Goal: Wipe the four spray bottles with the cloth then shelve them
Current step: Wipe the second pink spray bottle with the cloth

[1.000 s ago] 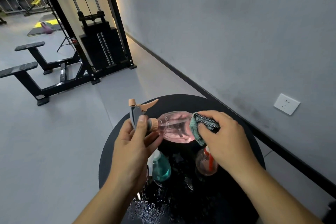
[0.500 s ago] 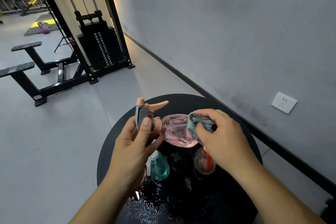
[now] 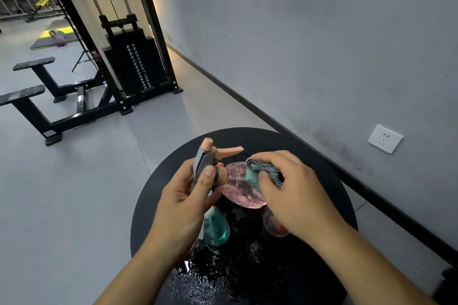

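Round black table (image 3: 309,156): teal bottle (image 3: 218,230), red bottle (image 3: 273,226), water droplets (image 3: 198,282).

A single wide-angle head-worn camera supplies the only view. It looks forward and steeply down from close range onto the round black desk (image 3: 309,151), with both forearms entering from the bottom edge. The upper left of the frame extends across the floor to a cable machine (image 3: 128,62); a grey wall (image 3: 309,32) fills the right.
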Motion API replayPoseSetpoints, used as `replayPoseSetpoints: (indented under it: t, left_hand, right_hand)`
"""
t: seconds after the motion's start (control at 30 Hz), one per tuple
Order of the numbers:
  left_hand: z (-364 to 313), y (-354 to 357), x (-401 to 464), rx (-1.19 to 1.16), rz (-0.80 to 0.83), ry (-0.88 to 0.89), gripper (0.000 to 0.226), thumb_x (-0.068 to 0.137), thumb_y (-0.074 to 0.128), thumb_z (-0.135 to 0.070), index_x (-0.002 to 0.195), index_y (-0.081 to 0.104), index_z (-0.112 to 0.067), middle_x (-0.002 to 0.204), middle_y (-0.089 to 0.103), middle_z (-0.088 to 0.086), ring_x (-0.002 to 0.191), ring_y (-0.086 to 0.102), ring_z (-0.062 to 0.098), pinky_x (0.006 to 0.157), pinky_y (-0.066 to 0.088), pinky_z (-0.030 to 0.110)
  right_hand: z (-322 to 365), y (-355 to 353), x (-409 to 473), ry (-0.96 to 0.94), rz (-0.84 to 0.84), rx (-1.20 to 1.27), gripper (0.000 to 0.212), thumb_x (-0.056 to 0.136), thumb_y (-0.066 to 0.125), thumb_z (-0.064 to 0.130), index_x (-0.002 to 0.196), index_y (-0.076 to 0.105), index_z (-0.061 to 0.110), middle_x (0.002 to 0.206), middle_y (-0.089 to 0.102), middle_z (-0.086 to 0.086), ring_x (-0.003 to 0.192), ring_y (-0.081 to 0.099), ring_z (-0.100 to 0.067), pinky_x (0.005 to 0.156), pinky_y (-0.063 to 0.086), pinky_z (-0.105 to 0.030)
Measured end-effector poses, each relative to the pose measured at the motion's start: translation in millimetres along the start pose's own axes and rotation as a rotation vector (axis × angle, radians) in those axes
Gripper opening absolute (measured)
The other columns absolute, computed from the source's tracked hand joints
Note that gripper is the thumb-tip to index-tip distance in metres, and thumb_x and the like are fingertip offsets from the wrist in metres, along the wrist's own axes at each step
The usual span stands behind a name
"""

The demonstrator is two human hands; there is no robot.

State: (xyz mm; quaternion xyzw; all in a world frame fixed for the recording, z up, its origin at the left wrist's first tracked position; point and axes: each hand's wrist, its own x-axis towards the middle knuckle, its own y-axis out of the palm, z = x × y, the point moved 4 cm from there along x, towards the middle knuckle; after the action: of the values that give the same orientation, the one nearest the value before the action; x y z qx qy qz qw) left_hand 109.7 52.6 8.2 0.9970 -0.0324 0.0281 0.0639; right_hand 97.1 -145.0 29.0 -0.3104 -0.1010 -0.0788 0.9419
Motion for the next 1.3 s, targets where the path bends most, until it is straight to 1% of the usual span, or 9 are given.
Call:
replayPoseSetpoints:
  t: [0.1, 0.17, 0.23, 0.3, 0.37, 0.57, 0.83, 1.0, 1.3]
  left_hand:
    - [2.6, 3.6, -1.6, 0.024, 0.036, 0.003, 0.032, 0.096, 0.061, -0.032, 0.121, 0.073, -0.016, 0.108, 0.080, 0.006, 0.107, 0.077, 0.014, 0.099, 0.062, 0.037]
    - [3.8, 3.8, -2.2, 0.028, 0.034, 0.000, 0.031, 0.096, 0.061, -0.032, 0.120, 0.073, -0.017, 0.111, 0.080, 0.008, 0.108, 0.077, 0.017, 0.100, 0.062, 0.039]
    - [3.3, 0.7, -0.5, -0.004, -0.006, 0.002, 0.027, 0.094, 0.063, -0.033, 0.115, 0.077, -0.022, 0.113, 0.079, 0.011, 0.111, 0.076, 0.018, 0.101, 0.061, 0.042]
    - [1.9, -3.9, 2.6, -0.053, -0.044, 0.000, 0.024, 0.094, 0.063, -0.035, 0.109, 0.079, -0.025, 0.114, 0.078, 0.011, 0.113, 0.076, 0.019, 0.103, 0.059, 0.045]
    - [0.7, -6.4, 5.0, -0.084, -0.063, -0.007, 0.026, 0.094, 0.063, -0.036, 0.111, 0.078, -0.024, 0.115, 0.079, 0.010, 0.115, 0.075, 0.021, 0.104, 0.057, 0.048]
    - [1.9, -2.7, 4.3, -0.070, -0.089, -0.019, 0.031, 0.097, 0.061, -0.034, 0.118, 0.073, -0.015, 0.111, 0.080, 0.008, 0.110, 0.077, 0.019, 0.103, 0.059, 0.046]
    - [-0.9, -13.6, 8.6, -0.163, -0.138, -0.030, 0.033, 0.094, 0.063, -0.035, 0.117, 0.072, -0.013, 0.105, 0.079, 0.009, 0.102, 0.076, 0.020, 0.098, 0.062, 0.048]
    - [3.3, -10.7, 5.7, -0.081, -0.113, -0.054, 0.030, 0.094, 0.064, -0.038, 0.113, 0.075, -0.018, 0.107, 0.080, 0.007, 0.105, 0.078, 0.020, 0.095, 0.062, 0.045]
    - [-2.2, -12.0, 6.6, -0.158, -0.137, -0.073, 0.037, 0.093, 0.062, -0.039, 0.116, 0.070, -0.011, 0.110, 0.081, 0.010, 0.110, 0.077, 0.024, 0.096, 0.063, 0.047]
  right_hand:
    - [14.0, 8.3, -7.3, -0.104, 0.069, -0.011, 0.030, 0.101, 0.057, 0.019, 0.123, 0.067, 0.035, 0.122, 0.056, 0.028, 0.116, 0.055, 0.010, 0.092, 0.045, -0.005]
    - [10.7, 7.7, -5.0, -0.077, 0.055, -0.021, 0.030, 0.101, 0.057, 0.019, 0.124, 0.068, 0.035, 0.120, 0.057, 0.027, 0.112, 0.056, 0.010, 0.090, 0.050, -0.009]
    - [-1.2, 0.0, 1.0, 0.026, -0.003, 0.007, 0.030, 0.100, 0.058, 0.019, 0.124, 0.069, 0.034, 0.118, 0.061, 0.025, 0.105, 0.057, 0.014, 0.082, 0.050, -0.004]
    - [-13.4, -7.4, 6.2, 0.111, -0.043, 0.019, 0.031, 0.098, 0.060, 0.018, 0.122, 0.071, 0.034, 0.117, 0.065, 0.022, 0.096, 0.057, 0.016, 0.074, 0.041, 0.004]
    - [-18.3, -9.9, 6.8, 0.142, -0.067, 0.028, 0.031, 0.097, 0.062, 0.018, 0.121, 0.071, 0.035, 0.115, 0.067, 0.022, 0.091, 0.058, 0.013, 0.071, 0.039, 0.005]
    - [9.4, 5.0, -8.0, -0.058, 0.000, 0.085, 0.032, 0.097, 0.066, 0.013, 0.122, 0.072, 0.033, 0.121, 0.062, 0.027, 0.116, 0.056, 0.012, 0.093, 0.043, -0.002]
    - [-9.5, -4.7, 0.7, 0.062, -0.106, 0.120, 0.031, 0.095, 0.068, 0.014, 0.117, 0.074, 0.035, 0.112, 0.067, 0.025, 0.105, 0.059, 0.014, 0.079, 0.041, 0.004]
    - [6.2, 4.5, -7.4, -0.037, -0.012, 0.128, 0.031, 0.095, 0.069, 0.013, 0.116, 0.075, 0.036, 0.116, 0.065, 0.026, 0.106, 0.060, 0.010, 0.080, 0.043, 0.001]
    - [-12.3, -5.7, 0.7, 0.130, -0.070, 0.289, 0.026, 0.093, 0.074, 0.021, 0.110, 0.075, 0.041, 0.106, 0.072, 0.023, 0.092, 0.066, 0.007, 0.078, 0.048, -0.011]
